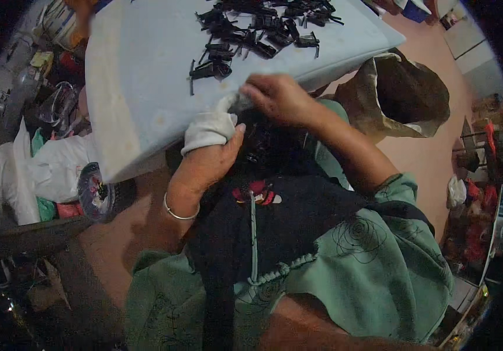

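Observation:
A white cloth glove [209, 130] is bunched over the fingers of my left hand [207, 165], leaving its thumb and back bare; how those fingers lie is hidden under the cloth. At the glove's stretched far end, my right hand [277, 98] is closed, its thumb and forefinger pinching the fabric. Both hands are over the near edge of a table with a pale cover [146, 76]. Just beyond them lies a heap of small black parts [242, 32] with thin protruding arms, the closest one [210, 71] a short way from the glove.
A wide-mouthed brown sack [359, 96] stands open on the reddish floor, right of the table. To the left are white plastic bags [58, 167] and a clear round container [96, 193]. Shelving with assorted goods [479, 216] lines the right side.

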Motion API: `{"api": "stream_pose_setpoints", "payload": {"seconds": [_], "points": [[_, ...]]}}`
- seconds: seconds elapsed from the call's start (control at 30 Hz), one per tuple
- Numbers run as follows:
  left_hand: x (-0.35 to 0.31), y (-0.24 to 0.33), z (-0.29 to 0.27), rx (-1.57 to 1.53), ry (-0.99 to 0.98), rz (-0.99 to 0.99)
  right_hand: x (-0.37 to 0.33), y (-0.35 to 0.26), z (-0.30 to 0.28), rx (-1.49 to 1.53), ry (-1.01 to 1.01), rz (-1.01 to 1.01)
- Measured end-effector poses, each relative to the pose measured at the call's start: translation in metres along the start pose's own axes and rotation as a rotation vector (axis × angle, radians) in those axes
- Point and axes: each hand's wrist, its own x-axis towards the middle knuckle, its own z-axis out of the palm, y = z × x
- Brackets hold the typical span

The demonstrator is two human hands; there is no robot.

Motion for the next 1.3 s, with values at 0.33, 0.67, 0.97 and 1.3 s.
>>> {"api": "stream_pose_setpoints", "payload": {"seconds": [0.33, 0.67, 0.97, 1.3], "points": [[0.0, -0.028, 0.02, -0.695, 0.125, -0.363, 0.061, 0.054, 0.012, -0.429, 0.101, -0.017], [0.023, -0.022, 0.019, -1.183, 0.325, -0.403, 0.004, -0.005, 0.004, 0.009, -0.055, -0.199], [0.018, -0.018, 0.021, -0.974, 0.392, -0.352, -0.006, -0.036, 0.003, 0.021, 0.176, -0.419], [0.003, 0.002, 0.005, -0.867, 0.159, -0.235, 0.003, -0.04, -0.003, 0.51, -0.03, 0.254]]}}
